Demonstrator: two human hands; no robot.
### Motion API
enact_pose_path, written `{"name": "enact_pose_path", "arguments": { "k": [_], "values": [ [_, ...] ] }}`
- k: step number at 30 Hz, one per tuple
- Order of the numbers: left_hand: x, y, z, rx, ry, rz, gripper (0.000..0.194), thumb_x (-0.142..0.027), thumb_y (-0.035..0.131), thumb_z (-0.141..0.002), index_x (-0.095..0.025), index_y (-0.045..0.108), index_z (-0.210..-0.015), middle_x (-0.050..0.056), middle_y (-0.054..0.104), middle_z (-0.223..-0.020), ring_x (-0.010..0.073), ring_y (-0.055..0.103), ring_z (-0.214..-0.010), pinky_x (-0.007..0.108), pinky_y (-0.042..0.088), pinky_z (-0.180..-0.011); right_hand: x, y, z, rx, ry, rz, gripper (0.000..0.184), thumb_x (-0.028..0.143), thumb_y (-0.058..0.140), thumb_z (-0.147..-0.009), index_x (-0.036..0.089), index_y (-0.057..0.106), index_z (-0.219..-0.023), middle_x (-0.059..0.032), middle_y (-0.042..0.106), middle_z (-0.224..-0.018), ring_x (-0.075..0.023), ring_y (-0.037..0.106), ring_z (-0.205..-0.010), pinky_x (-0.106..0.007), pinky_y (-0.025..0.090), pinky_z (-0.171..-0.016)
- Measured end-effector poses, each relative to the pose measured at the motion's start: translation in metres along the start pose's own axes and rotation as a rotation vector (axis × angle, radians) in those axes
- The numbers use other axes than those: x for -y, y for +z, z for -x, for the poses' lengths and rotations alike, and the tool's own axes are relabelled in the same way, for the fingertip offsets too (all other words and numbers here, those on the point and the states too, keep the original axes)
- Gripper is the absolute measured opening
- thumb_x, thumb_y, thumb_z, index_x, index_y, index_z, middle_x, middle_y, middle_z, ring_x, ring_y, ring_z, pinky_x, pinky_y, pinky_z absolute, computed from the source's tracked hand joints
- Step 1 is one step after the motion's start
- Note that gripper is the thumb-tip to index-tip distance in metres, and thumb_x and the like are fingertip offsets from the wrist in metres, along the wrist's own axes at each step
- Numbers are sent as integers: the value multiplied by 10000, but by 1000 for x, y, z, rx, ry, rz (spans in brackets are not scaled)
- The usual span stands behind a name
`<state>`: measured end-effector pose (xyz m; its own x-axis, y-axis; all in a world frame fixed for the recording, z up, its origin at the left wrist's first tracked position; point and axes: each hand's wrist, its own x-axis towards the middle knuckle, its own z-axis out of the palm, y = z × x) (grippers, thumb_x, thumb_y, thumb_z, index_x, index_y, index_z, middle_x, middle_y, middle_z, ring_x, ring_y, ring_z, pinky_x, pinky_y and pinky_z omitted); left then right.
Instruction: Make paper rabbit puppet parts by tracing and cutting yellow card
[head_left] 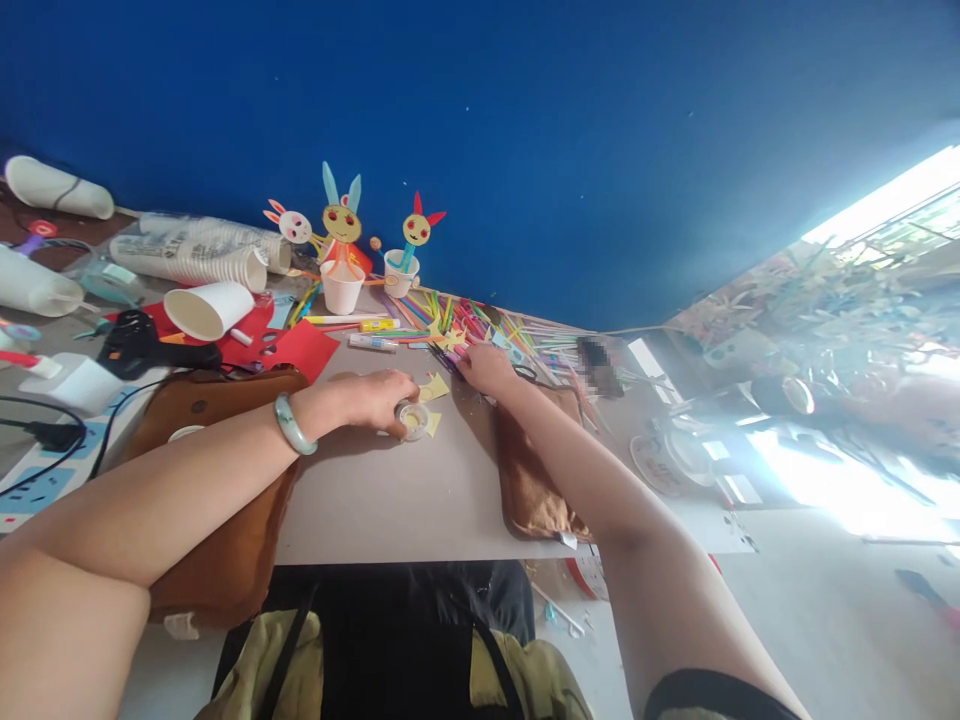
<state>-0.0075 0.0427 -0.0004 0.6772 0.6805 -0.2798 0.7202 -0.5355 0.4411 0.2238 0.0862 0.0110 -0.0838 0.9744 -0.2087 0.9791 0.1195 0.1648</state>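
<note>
My left hand (371, 398) rests on the grey table (390, 490) with its fingers curled round a small roll of clear tape (412, 420). A pale green bangle (291, 424) sits on that wrist. Small yellow paper cut-outs (433, 388) lie just beyond the tape. My right hand (486, 368) reaches into the pile of coloured straws and sticks (465, 325), fingers bent down among them; what they pinch is hidden.
Paper cups with bunny-faced sticks (341, 262) stand at the back by the blue wall. A tipped paper cup (208, 308), stacked cups (199, 255), red paper (304, 348), a black glue gun (146, 345), a power strip (45, 470) and brown cushions (225, 500) crowd the left.
</note>
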Motion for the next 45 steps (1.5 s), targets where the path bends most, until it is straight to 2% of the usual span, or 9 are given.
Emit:
{"name": "enact_pose_path", "arguments": {
  "k": [4, 9, 15, 22, 25, 27, 32, 36, 45],
  "values": [
    [0, 0, 0, -2, -7, -13, 473, -547, 711, -675, -270, 700, -1058, 53, 709, -1133, 263, 678, -981, 289, 510, -738, -2, -3, -2, 21, 8, -11, 334, 289, 441, -1024, 148, 735, -1099, -160, 738, -1180, -268, 664, -1128, -324, 444, -918],
    [0, -2, 1, 12, 3, -20, 462, -529, 707, -685, -265, 700, -1065, 54, 710, -1108, 261, 681, -972, 293, 517, -752, -3, -4, -1, 23, 7, -48, 403, 406, 428, -1041, 170, 755, -1030, -143, 749, -1134, -259, 676, -1101, -314, 455, -907],
    [-1, -2, 2, -15, 44, -21, 437, -521, 699, -700, -246, 706, -1039, 55, 713, -1074, 247, 680, -952, 281, 514, -756, 0, 2, -3, -15, 3, -108, 246, 360, 589, -957, 152, 720, -968, -163, 748, -1083, -294, 681, -1071, -348, 466, -904],
    [1, 0, 2, -31, 56, 14, 432, -555, 700, -700, -243, 699, -999, 56, 711, -1081, 232, 676, -909, 273, 494, -709, -5, 10, -9, -196, -10, -371, 269, 250, 324, -1044, 151, 485, -1235, -134, 724, -1041, -219, 691, -891, -314, 497, -778],
    [2, 1, 0, -22, 52, 25, 415, -558, 700, -701, -241, 693, -970, 55, 716, -1064, 224, 673, -873, 267, 475, -672, -12, 16, -12, -317, -106, -648, 213, 261, 350, -1018, 190, 456, -1189, -80, 710, -941, -198, 651, -763, -313, 488, -731],
    [3, 3, -1, -21, 48, 27, 405, -554, 700, -701, -242, 691, -960, 54, 716, -1061, 222, 672, -856, 267, 464, -653, -15, 20, -12, -339, -155, -698, 185, 284, 416, -980, 201, 489, -1129, -54, 686, -856, -204, 611, -719, -324, 468, -721],
    [2, 2, -2, -21, 66, 28, 388, -527, 704, -702, -241, 700, -964, 58, 714, -1028, 234, 671, -877, 278, 471, -678, -11, 26, -7, -382, -270, -706, 233, 317, 444, -962, 168, 595, -1058, -33, 652, -795, -176, 536, -690, -288, 407, -698],
    [0, 2, -2, -16, 41, 30, 406, -537, 715, -692, -245, 706, -974, 60, 709, -1019, 246, 674, -905, 288, 487, -699, -2, 23, -1, -361, -357, -585, 270, 315, 442, -991, 160, 664, -986, -48, 676, -801, -165, 529, -697, -269, 357, -674],
    [-1, -1, 1, 20, 0, 24, 419, -540, 722, -678, -264, 706, -993, 58, 704, -1115, 260, 683, -943, 304, 511, -730, 1, 7, 14, -149, -166, -176, 432, 465, 327, -1070, 251, 693, -1154, -77, 762, -1069, -217, 662, -899, -279, 340, -683]
  ]
}}
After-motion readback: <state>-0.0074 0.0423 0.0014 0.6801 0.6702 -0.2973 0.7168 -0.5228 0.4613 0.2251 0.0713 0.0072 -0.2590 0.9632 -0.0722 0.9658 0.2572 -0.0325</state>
